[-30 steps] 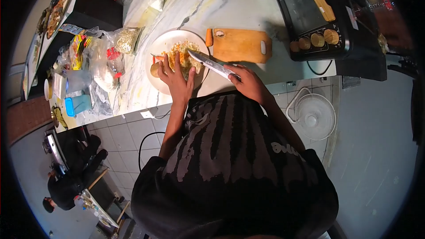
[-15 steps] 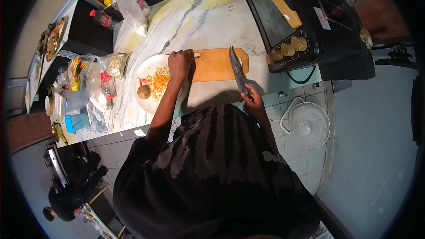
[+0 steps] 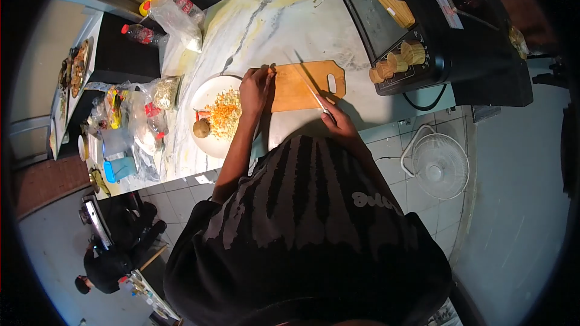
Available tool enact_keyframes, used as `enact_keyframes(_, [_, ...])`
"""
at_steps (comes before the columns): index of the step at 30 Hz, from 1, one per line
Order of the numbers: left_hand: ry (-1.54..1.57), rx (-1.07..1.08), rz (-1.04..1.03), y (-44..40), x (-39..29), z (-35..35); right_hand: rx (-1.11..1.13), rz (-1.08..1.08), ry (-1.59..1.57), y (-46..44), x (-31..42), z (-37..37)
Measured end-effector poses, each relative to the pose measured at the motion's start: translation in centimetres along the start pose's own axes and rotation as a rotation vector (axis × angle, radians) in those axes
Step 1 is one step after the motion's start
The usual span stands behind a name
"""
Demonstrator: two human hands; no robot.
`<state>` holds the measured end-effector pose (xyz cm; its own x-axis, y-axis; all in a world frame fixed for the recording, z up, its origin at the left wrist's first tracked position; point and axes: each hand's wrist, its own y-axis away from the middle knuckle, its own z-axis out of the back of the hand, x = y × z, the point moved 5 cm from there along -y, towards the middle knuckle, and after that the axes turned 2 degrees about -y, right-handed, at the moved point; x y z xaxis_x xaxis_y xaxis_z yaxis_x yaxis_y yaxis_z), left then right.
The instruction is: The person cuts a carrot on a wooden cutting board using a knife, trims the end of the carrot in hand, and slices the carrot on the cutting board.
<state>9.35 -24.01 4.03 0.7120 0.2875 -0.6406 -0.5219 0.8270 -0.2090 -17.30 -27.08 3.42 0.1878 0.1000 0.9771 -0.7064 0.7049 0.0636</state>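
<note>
A wooden cutting board (image 3: 290, 93) lies on the marble-patterned counter. My left hand (image 3: 256, 90) is at its left end with fingers curled and pressed together; what they hold, if anything, is too small to make out. My right hand (image 3: 341, 123) grips a knife (image 3: 313, 92) by the handle, its blade slanting over the board, edge-on to me. Left of the board stands a white plate (image 3: 202, 93) with finely chopped orange and pale pieces (image 3: 222, 115), a red chili-like strip (image 3: 202, 111) and a round brown potato-like item (image 3: 201, 128). My left forearm partly covers the plate.
A black appliance (image 3: 447, 66) with wooden knobs stands at the right, a wooden-handled piece (image 3: 386, 0) on top. Plastic bags (image 3: 134, 111), a red-capped bottle (image 3: 140, 34) and a blue-lidded container (image 3: 119, 169) crowd the left. A fan (image 3: 440, 166) and another person (image 3: 109, 265) are beyond the counter.
My right hand has moved left and slightly up, bringing the knife farther over the board and turning its blade edge-on. My left hand stays near the board's left end. The view has shifted slightly.
</note>
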Motion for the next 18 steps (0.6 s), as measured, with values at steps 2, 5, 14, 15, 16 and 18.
enact_keyframes(2, [0.030,-0.006,-0.021,-0.3,-2.4,0.4,0.006,-0.022,0.082,-0.5,-0.1,-0.2])
enact_keyframes(5, [0.071,0.004,-0.082,-0.1,-3.7,-1.2,-0.077,0.101,0.060,-0.4,-0.1,-0.8])
enact_keyframes(14, [0.068,-0.018,-0.133,2.3,-2.9,-3.5,-0.142,0.077,0.178,0.7,0.7,-1.3])
enact_keyframes(15, [0.045,-0.009,-0.130,2.3,-2.6,-3.6,-0.135,0.025,0.172,0.7,0.6,-1.4])
enact_keyframes(16, [0.023,-0.002,-0.129,2.2,-2.4,-3.7,-0.129,-0.025,0.166,0.7,0.5,-1.6])
enact_keyframes(18, [-0.010,0.001,-0.138,2.3,-2.3,-3.8,-0.118,-0.041,0.188,0.6,0.1,-2.0])
